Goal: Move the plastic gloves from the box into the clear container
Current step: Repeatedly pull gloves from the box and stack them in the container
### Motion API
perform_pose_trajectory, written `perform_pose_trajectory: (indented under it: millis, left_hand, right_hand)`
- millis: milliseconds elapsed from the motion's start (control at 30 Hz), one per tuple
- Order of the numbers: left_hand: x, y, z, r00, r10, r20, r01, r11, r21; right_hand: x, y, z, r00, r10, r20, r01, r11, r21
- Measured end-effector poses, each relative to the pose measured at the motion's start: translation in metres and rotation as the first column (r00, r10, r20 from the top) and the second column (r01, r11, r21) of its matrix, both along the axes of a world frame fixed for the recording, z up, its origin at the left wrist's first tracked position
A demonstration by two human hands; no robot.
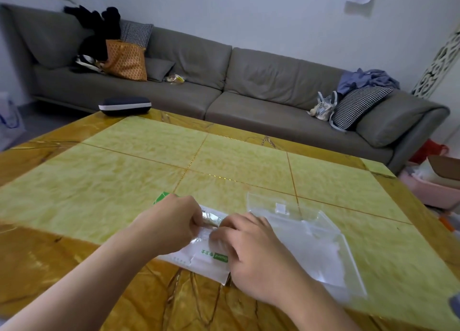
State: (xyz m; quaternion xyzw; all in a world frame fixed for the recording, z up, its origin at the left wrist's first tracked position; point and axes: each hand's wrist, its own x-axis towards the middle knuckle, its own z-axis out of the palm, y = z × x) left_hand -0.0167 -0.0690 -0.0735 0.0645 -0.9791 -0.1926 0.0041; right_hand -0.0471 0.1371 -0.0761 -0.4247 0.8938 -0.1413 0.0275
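A living room with a long grey sofa (249,81) along the far wall is seen beyond a yellow-green and amber stone counter (124,181). Near the counter's front edge a flat white box (201,261) with green print is laid, and at its open far end a crumpled bunch of plastic gloves (211,218) is pinched between both hands. The left hand (171,226) is curled, with thumb and fingertips closed on the gloves from the left side; the right hand (251,253) is laid over the box, its fingers bent and closed on the same bunch from the right. Just to the right of the box, touching the right hand's far side, the clear container (311,236) is spread open on the counter, its lid flap turned away toward the sofa. A dark case (124,105) is set at the counter's far left corner. Cushions, bags and blue clothing are scattered along the sofa.
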Motion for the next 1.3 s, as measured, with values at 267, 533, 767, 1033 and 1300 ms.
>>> perform_pose_trajectory:
  millis: [267,533,767,1033,1300]
  left_hand:
    - [0.003,0.000,0.012,0.966,0.096,-0.240,-0.072,0.991,0.110]
    - [0.009,0.004,0.033,0.805,0.393,-0.445,-0.084,0.817,0.570]
    - [0.009,0.014,0.024,0.872,0.049,-0.488,0.075,0.970,0.231]
    - [0.010,0.033,0.040,0.818,0.373,-0.438,0.130,0.623,0.772]
    - [0.004,0.020,0.044,0.917,0.374,-0.136,0.262,-0.311,0.914]
  right_hand:
    - [0.003,0.003,0.003,1.000,-0.019,0.017,0.019,0.999,-0.028]
    - [0.005,0.006,0.009,0.997,-0.051,0.064,0.053,0.998,-0.031]
    - [0.012,0.004,0.014,1.000,-0.001,-0.024,0.002,0.998,0.063]
    - [0.012,0.006,0.014,1.000,0.018,0.016,-0.018,1.000,0.012]
    - [0.004,0.017,0.021,0.946,-0.039,0.321,0.205,0.838,-0.505]
